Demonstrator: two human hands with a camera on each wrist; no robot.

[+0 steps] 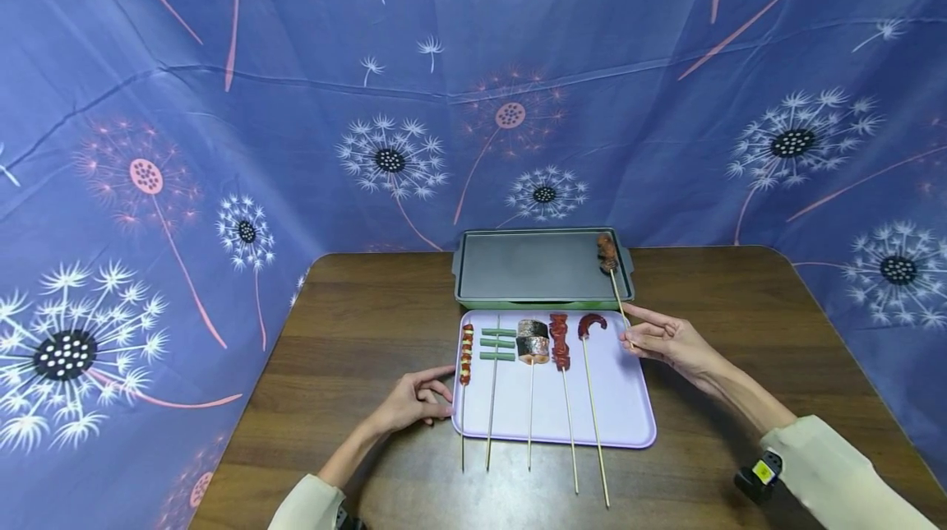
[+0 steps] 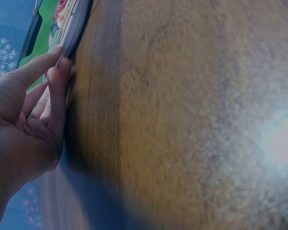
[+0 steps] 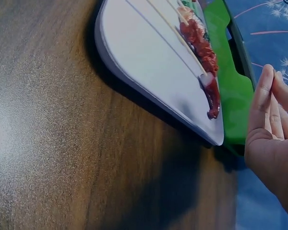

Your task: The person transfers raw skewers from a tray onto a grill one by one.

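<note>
My right hand (image 1: pixel 666 341) pinches the stick of a skewer of browned meat (image 1: pixel 607 252) between thumb and fingertips. The meat end overlaps the right side of a grey griddle plate (image 1: pixel 528 265). At the left edge of a pale lilac tray (image 1: pixel 625 415), my left hand (image 1: pixel 414 398) touches the rim with index finger and thumb, the other fingers bent. Across the tray lie a red-and-pale skewer (image 1: pixel 466 353), a skewer of green pods (image 1: pixel 497 343), a fish skewer (image 1: pixel 533 341), a red meat skewer (image 1: pixel 560 341) and a dark red curled skewer (image 1: pixel 592 324).
The griddle's green base (image 3: pixel 233 96) stands right behind the tray. Several skewer sticks reach past the tray's front edge over the brown wooden table (image 1: pixel 355 308). A blue dandelion-print cloth (image 1: pixel 473 144) hangs behind and to the sides.
</note>
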